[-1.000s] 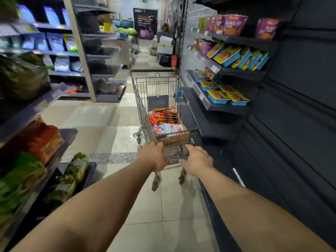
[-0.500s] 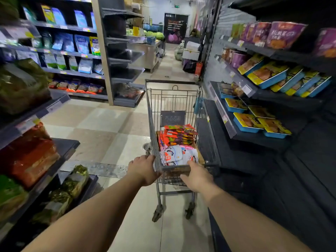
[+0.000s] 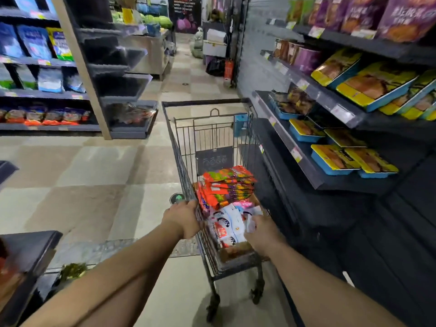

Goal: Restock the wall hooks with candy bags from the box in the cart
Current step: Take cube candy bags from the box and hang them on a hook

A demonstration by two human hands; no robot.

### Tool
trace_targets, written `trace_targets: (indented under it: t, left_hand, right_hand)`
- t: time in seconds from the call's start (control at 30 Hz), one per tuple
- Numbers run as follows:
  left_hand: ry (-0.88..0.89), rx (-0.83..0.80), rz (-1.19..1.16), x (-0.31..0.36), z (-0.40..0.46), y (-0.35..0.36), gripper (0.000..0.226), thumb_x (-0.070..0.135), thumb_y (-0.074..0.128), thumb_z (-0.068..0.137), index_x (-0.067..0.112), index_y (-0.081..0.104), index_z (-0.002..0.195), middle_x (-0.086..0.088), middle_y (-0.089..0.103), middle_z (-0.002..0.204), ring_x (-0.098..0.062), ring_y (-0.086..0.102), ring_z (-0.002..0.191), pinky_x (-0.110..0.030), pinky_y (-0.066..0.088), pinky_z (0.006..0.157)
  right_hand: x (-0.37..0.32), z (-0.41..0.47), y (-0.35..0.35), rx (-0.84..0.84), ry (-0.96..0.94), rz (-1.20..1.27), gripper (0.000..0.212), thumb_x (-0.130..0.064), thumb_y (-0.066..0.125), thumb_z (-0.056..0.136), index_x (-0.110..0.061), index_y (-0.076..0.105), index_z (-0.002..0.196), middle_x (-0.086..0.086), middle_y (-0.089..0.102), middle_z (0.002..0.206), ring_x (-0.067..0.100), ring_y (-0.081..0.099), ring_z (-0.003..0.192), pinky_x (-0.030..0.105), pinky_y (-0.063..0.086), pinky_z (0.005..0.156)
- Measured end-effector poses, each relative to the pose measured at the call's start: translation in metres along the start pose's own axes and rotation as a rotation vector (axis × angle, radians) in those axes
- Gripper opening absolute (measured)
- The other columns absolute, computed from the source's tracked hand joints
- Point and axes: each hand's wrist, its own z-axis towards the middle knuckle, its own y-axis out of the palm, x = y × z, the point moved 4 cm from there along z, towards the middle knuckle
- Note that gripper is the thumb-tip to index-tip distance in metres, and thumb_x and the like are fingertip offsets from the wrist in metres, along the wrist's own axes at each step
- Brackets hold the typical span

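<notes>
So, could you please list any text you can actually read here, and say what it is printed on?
None reads clearly.
Purple bags: large pale characters, blurred.
Shelf price tags: too small.
Dark cart placard: faint marks only.
White candy bags: print blurred.
Far poster: illegible.

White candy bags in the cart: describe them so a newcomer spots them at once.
Find the wire cart in the aisle beside the dark shelving. A cardboard box sits at its near end, between the left hand and the right hand. The white candy bags lie nearest the person, pale with dark and red markings, unlike the orange bags stacked behind.
</notes>
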Motion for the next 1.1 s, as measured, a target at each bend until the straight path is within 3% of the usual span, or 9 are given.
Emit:
trace_targets:
  t: [0.1, 0.23, 0.47, 0.63, 0.77, 0.9, 1.0, 1.03, 1.1]
  left_hand:
    - [0.029, -0.045, -0.039, -0.004, 0.033, 0.009, 0.060, 0.054, 0.058, 0.091, 0.025, 0.043, 0.142, -0.011, 0.050, 0.143, -0.033, 0.049, 0.130, -0.037, 0.045, 0.103]
    - [0.070, -0.136, -0.072, 0.008, 0.065, 0.026, 0.056, 0.048, 0.059, 0.093, 0.024, 0.043, 0.140, -0.013, 0.053, 0.135, -0.035, 0.049, 0.128, -0.038, 0.045, 0.103]
    - [0.074, -0.200, -0.052, 0.025, 0.118, 0.037, 0.055, 0.046, 0.059, 0.092, 0.021, 0.046, 0.140, -0.013, 0.054, 0.135, -0.036, 0.050, 0.128, -0.041, 0.045, 0.105]
    - [0.066, -0.192, -0.028, 0.035, 0.172, 0.015, 0.064, 0.043, 0.059, 0.091, 0.021, 0.041, 0.148, -0.017, 0.055, 0.136, -0.037, 0.052, 0.127, -0.041, 0.045, 0.107]
    - [0.082, -0.199, -0.066, 0.045, 0.207, 0.011, 0.073, 0.057, 0.054, 0.079, 0.021, 0.047, 0.143, -0.012, 0.058, 0.136, -0.034, 0.057, 0.121, -0.041, 0.049, 0.104]
    - [0.116, -0.234, -0.046, 0.047, 0.250, 0.025, 0.060, 0.050, 0.063, 0.091, 0.021, 0.047, 0.141, -0.008, 0.058, 0.131, -0.025, 0.059, 0.113, -0.040, 0.053, 0.097]
    - [0.143, -0.239, -0.033, 0.044, 0.293, 0.030, 0.055, 0.046, 0.067, 0.091, 0.024, 0.049, 0.138, -0.004, 0.061, 0.126, -0.021, 0.060, 0.108, -0.034, 0.054, 0.090]
    - [0.155, -0.246, -0.016, 0.041, 0.310, 0.033, 0.053, 0.047, 0.067, 0.091, 0.024, 0.050, 0.136, -0.004, 0.061, 0.124, -0.020, 0.059, 0.104, -0.031, 0.052, 0.085]
    - [0.163, -0.290, 0.033, 0.034, 0.342, 0.039, 0.049, 0.050, 0.065, 0.092, 0.021, 0.052, 0.130, -0.004, 0.064, 0.117, -0.018, 0.059, 0.097, -0.029, 0.051, 0.079]
  right_hand:
    - [-0.006, 0.014, 0.007, -0.034, 0.052, -0.018, 0.062, -0.045, 0.059, 0.089, -0.028, 0.037, 0.145, 0.002, 0.053, 0.137, 0.026, 0.053, 0.122, 0.043, 0.039, 0.108]
    - [0.000, 0.037, 0.003, -0.063, 0.126, 0.003, 0.054, -0.042, 0.054, 0.096, -0.021, 0.039, 0.144, 0.010, 0.054, 0.138, 0.031, 0.054, 0.121, 0.035, 0.048, 0.097]
    - [0.016, 0.096, -0.001, -0.100, 0.205, 0.105, 0.057, -0.039, 0.058, 0.094, -0.025, 0.039, 0.146, 0.007, 0.055, 0.136, 0.027, 0.058, 0.113, 0.030, 0.047, 0.081]
    - [0.012, 0.146, -0.025, -0.065, 0.192, 0.157, 0.053, -0.035, 0.057, 0.095, -0.024, 0.040, 0.144, 0.006, 0.052, 0.141, 0.028, 0.057, 0.117, 0.031, 0.048, 0.087]
    - [0.011, 0.177, -0.041, -0.064, 0.171, 0.201, 0.051, -0.033, 0.060, 0.094, -0.024, 0.044, 0.141, 0.006, 0.054, 0.139, 0.028, 0.056, 0.119, 0.035, 0.048, 0.091]
    - [0.013, 0.203, -0.046, -0.054, 0.208, 0.246, 0.052, -0.032, 0.061, 0.093, -0.025, 0.043, 0.142, 0.004, 0.057, 0.134, 0.022, 0.059, 0.105, 0.030, 0.046, 0.077]
    - [0.014, 0.229, -0.042, -0.042, 0.249, 0.281, 0.054, -0.032, 0.059, 0.096, -0.027, 0.040, 0.146, 0.002, 0.057, 0.136, 0.008, 0.053, 0.076, 0.018, 0.037, 0.056]
    - [0.012, 0.237, -0.041, -0.039, 0.263, 0.294, 0.054, -0.032, 0.059, 0.097, -0.027, 0.038, 0.147, 0.002, 0.054, 0.140, 0.007, 0.053, 0.077, 0.016, 0.036, 0.054]
    - [0.008, 0.257, -0.033, -0.045, 0.302, 0.322, 0.055, -0.033, 0.058, 0.097, -0.026, 0.038, 0.148, 0.004, 0.050, 0.145, 0.018, 0.060, 0.102, 0.021, 0.046, 0.069]
